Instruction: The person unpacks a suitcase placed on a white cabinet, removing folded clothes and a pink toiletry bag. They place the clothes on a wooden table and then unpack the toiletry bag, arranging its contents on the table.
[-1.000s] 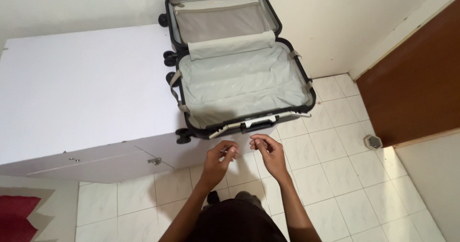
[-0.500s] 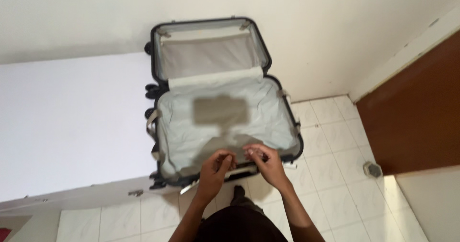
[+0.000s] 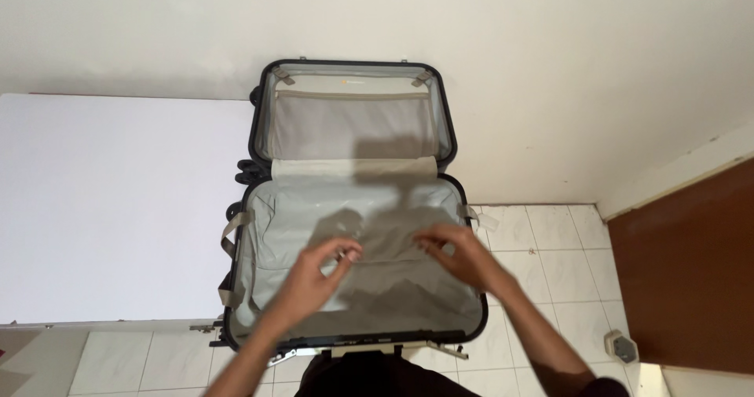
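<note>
1. Grey lining covers the inside of the open suitcase [image 3: 259, 232], which lies on the right end of a white tabletop [image 3: 110, 208], its lid propped against the far wall [image 3: 550, 67].
2. We see our left hand [image 3: 318, 267] over the near half of the suitcase, fingers [image 3: 345, 249] curled with thumb and forefinger close; whether they pinch anything we cannot tell.
3. Our right hand [image 3: 463, 256] hovers just right of it, fingers loosely spread, holding nothing visible.
4. A brown door [image 3: 691, 271] stands at the right, above the tiled floor [image 3: 550, 248].
</note>
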